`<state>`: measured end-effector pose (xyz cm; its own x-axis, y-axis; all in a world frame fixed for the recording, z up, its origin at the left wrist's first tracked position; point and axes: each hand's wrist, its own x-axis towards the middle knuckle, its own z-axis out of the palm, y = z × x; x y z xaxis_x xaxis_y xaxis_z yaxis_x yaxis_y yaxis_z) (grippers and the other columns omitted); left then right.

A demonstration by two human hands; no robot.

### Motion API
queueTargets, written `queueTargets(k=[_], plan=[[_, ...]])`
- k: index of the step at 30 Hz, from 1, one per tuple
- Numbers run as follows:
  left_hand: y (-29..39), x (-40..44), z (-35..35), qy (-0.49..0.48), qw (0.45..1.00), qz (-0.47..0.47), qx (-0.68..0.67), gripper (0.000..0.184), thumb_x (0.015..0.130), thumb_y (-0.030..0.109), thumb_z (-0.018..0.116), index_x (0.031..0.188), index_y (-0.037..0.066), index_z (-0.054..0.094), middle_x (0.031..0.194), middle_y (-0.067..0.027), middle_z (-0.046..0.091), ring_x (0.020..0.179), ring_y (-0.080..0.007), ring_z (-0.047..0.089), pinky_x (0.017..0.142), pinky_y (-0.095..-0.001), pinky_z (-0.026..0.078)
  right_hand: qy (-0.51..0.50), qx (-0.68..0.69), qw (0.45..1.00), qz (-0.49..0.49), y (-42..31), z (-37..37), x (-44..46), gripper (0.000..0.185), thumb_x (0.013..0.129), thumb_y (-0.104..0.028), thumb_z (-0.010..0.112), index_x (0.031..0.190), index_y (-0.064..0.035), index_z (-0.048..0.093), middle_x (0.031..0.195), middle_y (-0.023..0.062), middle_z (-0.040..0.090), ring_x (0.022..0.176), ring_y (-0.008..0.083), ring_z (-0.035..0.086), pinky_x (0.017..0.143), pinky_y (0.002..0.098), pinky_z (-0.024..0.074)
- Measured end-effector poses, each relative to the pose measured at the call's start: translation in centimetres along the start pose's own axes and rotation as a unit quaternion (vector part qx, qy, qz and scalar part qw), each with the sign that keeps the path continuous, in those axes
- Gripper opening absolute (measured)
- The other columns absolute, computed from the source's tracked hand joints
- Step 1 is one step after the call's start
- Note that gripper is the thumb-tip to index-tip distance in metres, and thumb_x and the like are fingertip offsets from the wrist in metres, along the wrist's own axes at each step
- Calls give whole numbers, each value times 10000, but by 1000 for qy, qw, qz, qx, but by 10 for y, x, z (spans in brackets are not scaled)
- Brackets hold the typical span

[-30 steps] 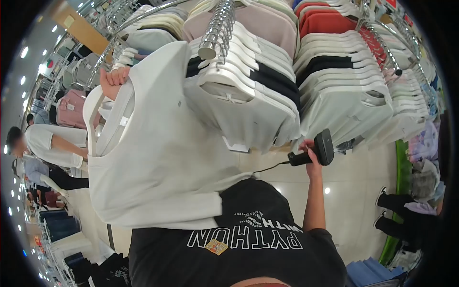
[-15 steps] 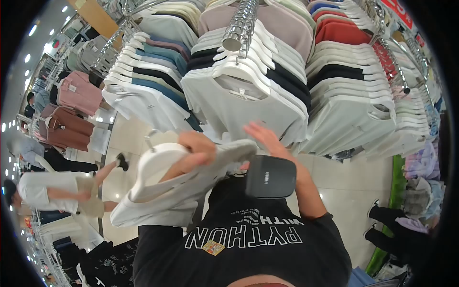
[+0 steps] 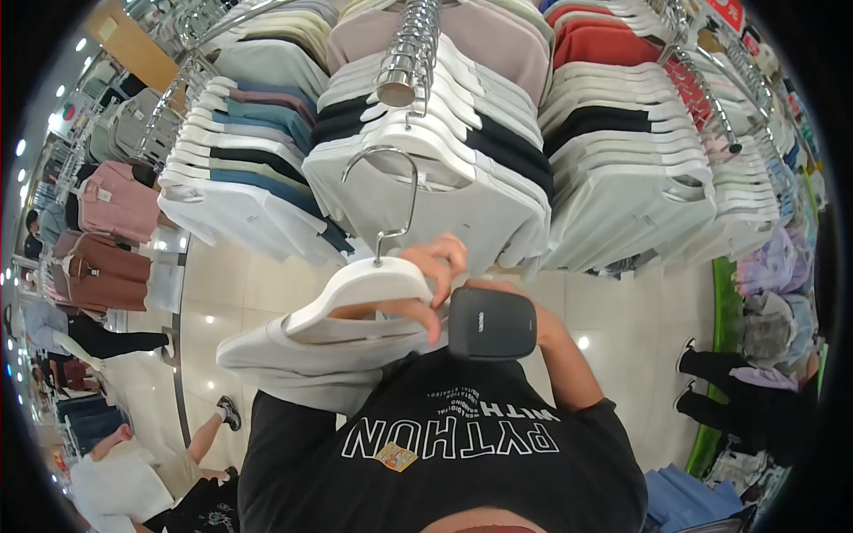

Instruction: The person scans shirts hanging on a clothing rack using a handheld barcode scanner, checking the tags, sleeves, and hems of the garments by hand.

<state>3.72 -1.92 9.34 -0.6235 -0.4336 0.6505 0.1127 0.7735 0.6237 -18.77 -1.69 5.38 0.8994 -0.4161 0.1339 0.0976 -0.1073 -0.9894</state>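
A white hanger (image 3: 360, 284) with a metal hook carries a light grey T-shirt (image 3: 302, 355) in front of my chest. My left hand (image 3: 431, 275) is closed around the hanger's right shoulder, with its fingers curled over the top and its thumb below. Part of that arm shows through the hanger's opening; the shirt covers the rest. My right hand (image 3: 499, 286) is close by on the right, mostly hidden behind a black box-shaped device (image 3: 493, 323). Its fingers cannot be made out. Light grey shirts (image 3: 480, 213) hang on the central rail just ahead.
A chrome rail end (image 3: 395, 91) points toward me. Racks of shirts (image 3: 240, 200) stand on the left, with more shirts (image 3: 631, 213) on the right. Tiled floor (image 3: 240, 293) shows between the racks. A person's legs (image 3: 209, 435) are at lower left, another person's (image 3: 711, 382) at right.
The hanger has turned so its hook stands up toward the rail. My left hand has moved right; my right hand has drawn back behind the device. The walking person has moved down the view.
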Motion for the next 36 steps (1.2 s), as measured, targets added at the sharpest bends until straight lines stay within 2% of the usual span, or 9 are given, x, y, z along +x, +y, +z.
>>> queueTargets(k=[2, 4, 8, 11, 13, 15, 17, 26, 36], plan=[[9, -20, -18, 19, 991, -127, 25, 217, 722, 193, 710, 836, 60, 582, 749, -80, 554, 706, -220, 536, 681, -309, 430, 45, -67, 996, -26, 34, -8, -15, 761, 581, -300, 784, 1202, 10, 473, 1130, 130, 562, 1000, 225, 562, 878, 329, 423], [49, -37, -38, 191, 867, -452, -84, 372, 763, 334, 686, 986, 49, 600, 804, -83, 586, 761, -205, 570, 720, -289, 452, 60, -163, 982, -77, 48, -19, -22, 787, 564, -276, 797, 1214, 16, 463, 1130, 133, 563, 1003, 230, 560, 886, 329, 420], [19, -173, -128, 284, 762, -393, -429, 479, 837, 449, 572, 1077, 34, 551, 898, -106, 614, 844, -188, 584, 763, -285, 460, 131, -86, 988, -15, 55, -34, -22, 737, 560, -239, 787, 1182, 17, 484, 1039, 120, 590, 917, 226, 583, 826, 314, 441], [55, -165, -156, 272, 818, -399, -312, 471, 796, 405, 637, 1068, 28, 558, 926, -92, 614, 843, -189, 584, 752, -289, 466, 155, -222, 953, -133, 18, -41, 13, 621, 591, -238, 751, 1113, 6, 519, 912, 100, 597, 775, 223, 600, 717, 293, 465], [65, -134, -156, 203, 861, -461, -67, 455, 751, 362, 684, 1042, 31, 572, 914, -66, 616, 830, -173, 581, 731, -292, 466, 180, -206, 956, -106, 6, -37, 29, 541, 597, -230, 732, 1046, -2, 532, 853, 93, 575, 707, 244, 580, 659, 289, 456], [67, -96, -140, 119, 830, -507, 199, 419, 672, 266, 745, 996, 45, 599, 892, -54, 627, 816, -169, 594, 707, -294, 465, 194, -205, 956, -82, 2, -34, 39, 474, 601, -219, 715, 990, -10, 542, 817, 90, 558, 667, 267, 560, 622, 287, 448], [50, -79, -118, 45, 818, -425, 384, 333, 700, 233, 720, 952, 49, 603, 855, -85, 625, 776, -215, 603, 663, -305, 465, 203, -225, 950, -68, 0, -34, 50, 420, 601, -205, 700, 945, -19, 547, 802, 92, 548, 654, 292, 542, 606, 285, 443], [5, -70, -102, 131, 831, -267, 470, 235, 710, 117, 683, 903, 22, 588, 761, -127, 592, 676, -309, 571, 588, -366, 454, 237, -200, 949, -55, -8, -48, 59, 415, 610, -228, 686, 950, -38, 544, 797, 95, 554, 648, 305, 551, 598, 282, 447], [-24, -71, -118, 136, 822, -209, 512, 336, 622, 89, 669, 948, 42, 603, 653, -36, 519, 576, -205, 519, 502, -327, 405, 237, -260, 936, 0, -5, -51, 75, 427, 614, -258, 678, 957, -41, 548, 799, 105, 567, 680, 319, 569, 605, 306, 459]])
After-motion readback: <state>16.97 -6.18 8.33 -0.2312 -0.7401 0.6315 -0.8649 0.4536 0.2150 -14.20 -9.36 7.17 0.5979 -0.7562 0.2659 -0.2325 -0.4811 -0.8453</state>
